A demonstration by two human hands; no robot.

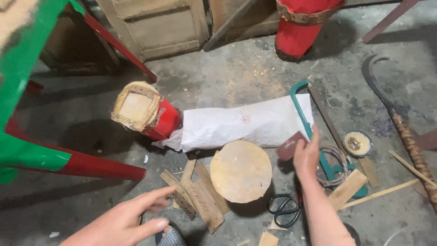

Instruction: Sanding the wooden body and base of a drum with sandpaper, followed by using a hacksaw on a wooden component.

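A person looks down at a dusty concrete floor (227,77). Their right hand (306,155) reaches forward, its grip pinching a small dark reddish-brown piece (289,145), perhaps sandpaper, just above the edge of a white sack (246,124). The sack wraps a red drum (160,119) lying on its side, likely to shield its body. The left hand (125,221) hovers low with fingers spread, holding nothing. Between the hands a round tan hide disc (241,171) lies flat beside wood scraps (195,196). Black scissors (283,209) and a teal-framed saw (314,136) lie near the right arm.
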